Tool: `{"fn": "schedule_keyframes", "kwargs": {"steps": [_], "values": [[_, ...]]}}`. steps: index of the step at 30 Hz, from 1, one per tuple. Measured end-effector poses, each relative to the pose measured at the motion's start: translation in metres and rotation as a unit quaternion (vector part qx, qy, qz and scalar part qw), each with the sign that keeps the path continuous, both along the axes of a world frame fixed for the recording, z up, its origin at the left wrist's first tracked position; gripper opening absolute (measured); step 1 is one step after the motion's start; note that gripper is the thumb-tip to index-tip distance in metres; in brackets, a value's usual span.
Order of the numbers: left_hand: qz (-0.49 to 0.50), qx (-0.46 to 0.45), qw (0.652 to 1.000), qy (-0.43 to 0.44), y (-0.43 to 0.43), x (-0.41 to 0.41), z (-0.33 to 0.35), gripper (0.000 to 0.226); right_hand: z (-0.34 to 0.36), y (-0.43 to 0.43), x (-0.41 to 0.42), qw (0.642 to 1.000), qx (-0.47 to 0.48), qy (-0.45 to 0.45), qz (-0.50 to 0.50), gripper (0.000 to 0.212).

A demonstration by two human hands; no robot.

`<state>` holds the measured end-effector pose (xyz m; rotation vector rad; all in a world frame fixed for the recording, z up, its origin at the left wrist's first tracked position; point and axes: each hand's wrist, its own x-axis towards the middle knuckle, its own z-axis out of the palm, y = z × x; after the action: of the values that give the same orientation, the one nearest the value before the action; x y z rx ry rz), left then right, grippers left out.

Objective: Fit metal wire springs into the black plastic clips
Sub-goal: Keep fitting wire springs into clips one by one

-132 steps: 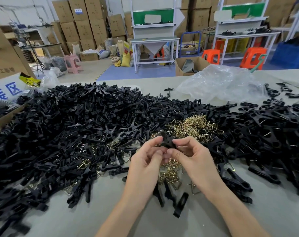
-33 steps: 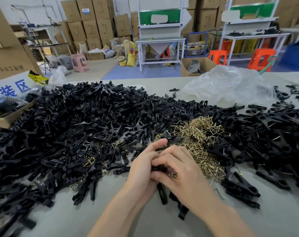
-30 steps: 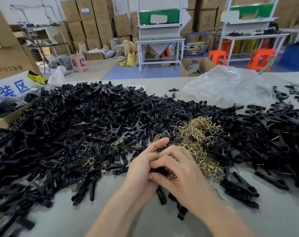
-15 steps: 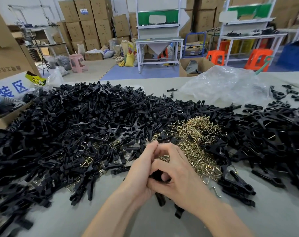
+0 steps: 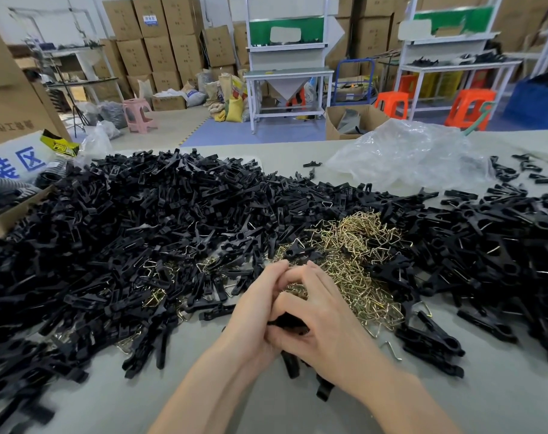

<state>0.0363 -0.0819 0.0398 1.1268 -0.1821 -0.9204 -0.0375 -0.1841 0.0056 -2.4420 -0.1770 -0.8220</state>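
Note:
My left hand (image 5: 253, 311) and my right hand (image 5: 322, 324) are pressed together at the near middle of the table, fingers curled round one black plastic clip (image 5: 286, 324). Only a dark sliver of the clip shows between the palms. Whether a spring sits in it is hidden. A heap of brass-coloured wire springs (image 5: 357, 255) lies just beyond my fingers. A large pile of black clips (image 5: 141, 233) covers the left and middle of the table, and another pile of black clips (image 5: 510, 242) fills the right.
A few loose clips (image 5: 429, 343) and one stray spring (image 5: 391, 349) lie right of my hands on the grey table (image 5: 501, 402). A crumpled clear plastic bag (image 5: 410, 155) sits at the far right, a cardboard box (image 5: 3, 214) at the left edge.
Both hands came down from above the spring heap toward me and closed tightly together around the clip. In the last half second they barely moved.

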Motion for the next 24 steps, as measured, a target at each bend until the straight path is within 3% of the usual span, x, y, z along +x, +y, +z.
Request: {"fn": "schedule_keyframes", "kwargs": {"steps": [5, 10, 17, 24], "values": [[-0.031, -0.005, 0.999, 0.000, 0.002, -0.001, 0.003, 0.033, 0.001, -0.004, -0.001, 0.996, -0.075, -0.044, -0.016, 0.014], [-0.068, 0.011, 0.996, -0.063, 0.007, 0.000, 0.004, 0.038, 0.003, -0.004, -0.001, 0.992, -0.104, -0.069, -0.014, 0.012], [-0.036, 0.027, 0.992, -0.120, 0.002, -0.003, -0.002, 0.045, -0.001, -0.005, 0.000, 0.994, -0.099, -0.054, -0.007, 0.016], [-0.007, 0.032, 0.992, -0.124, -0.003, -0.001, -0.005, 0.042, -0.006, -0.006, 0.003, 0.996, -0.074, -0.040, -0.009, 0.018]]}}
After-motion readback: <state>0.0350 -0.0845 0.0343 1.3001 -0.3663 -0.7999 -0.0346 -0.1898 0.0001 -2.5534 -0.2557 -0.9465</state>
